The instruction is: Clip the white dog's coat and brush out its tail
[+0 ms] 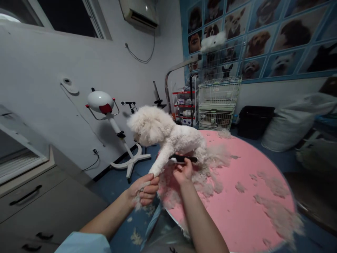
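A small white curly dog (pixel 171 135) stands at the near edge of a round pink table (pixel 244 211), facing left. My left hand (pixel 143 189) is closed around the dog's front paw (pixel 155 171), holding the leg stretched out past the table edge. My right hand (pixel 183 170) grips a black comb (pixel 183 159) held flat against the dog's belly fur. Clumps of cut white fur (pixel 207 179) lie around the dog.
A white and red stand dryer (pixel 101 102) stands on the blue floor to the left. Grey drawers (pixel 39 203) fill the near left. Stacked wire cages (pixel 218 103), a shelf rack (pixel 183 105) and a stuffed white sack (pixel 292 119) sit behind the table.
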`<state>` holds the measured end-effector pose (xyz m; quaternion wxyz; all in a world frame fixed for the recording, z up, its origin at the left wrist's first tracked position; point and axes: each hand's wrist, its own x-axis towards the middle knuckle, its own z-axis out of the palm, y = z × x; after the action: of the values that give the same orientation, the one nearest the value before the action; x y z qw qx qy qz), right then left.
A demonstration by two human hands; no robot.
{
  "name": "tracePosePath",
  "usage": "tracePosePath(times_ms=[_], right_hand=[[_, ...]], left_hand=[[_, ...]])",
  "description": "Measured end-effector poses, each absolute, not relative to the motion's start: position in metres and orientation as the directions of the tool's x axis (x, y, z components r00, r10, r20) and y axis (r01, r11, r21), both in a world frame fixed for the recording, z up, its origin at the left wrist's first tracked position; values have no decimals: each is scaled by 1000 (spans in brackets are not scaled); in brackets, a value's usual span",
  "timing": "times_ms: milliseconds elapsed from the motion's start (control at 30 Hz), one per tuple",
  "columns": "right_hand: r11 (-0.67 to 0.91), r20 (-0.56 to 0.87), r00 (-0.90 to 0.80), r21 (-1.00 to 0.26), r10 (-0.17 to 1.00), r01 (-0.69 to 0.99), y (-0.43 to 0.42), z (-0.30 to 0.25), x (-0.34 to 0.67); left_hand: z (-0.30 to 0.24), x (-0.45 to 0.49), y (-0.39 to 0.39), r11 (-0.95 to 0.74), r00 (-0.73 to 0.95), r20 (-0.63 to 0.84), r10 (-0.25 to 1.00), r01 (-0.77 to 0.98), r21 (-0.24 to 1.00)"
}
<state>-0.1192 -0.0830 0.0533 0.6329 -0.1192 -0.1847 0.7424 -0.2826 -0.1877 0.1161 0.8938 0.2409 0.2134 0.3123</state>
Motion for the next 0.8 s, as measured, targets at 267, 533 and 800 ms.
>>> tracePosePath(times_ms=[267,533,800], right_hand=[[-6,37,-25,-435,999,-900,-108,50,-106],[624,540,313,-654,781,-428,-117,101,-100],[84,233,-88,-640,969,-764,-147,36,-72]], left_hand=[[218,-267,-168,586,523,-322,789,-484,650],[245,-236,-142,473,485,-336,807,-190,861],[189,-254,-120,-382,223,311,924,486,786]])
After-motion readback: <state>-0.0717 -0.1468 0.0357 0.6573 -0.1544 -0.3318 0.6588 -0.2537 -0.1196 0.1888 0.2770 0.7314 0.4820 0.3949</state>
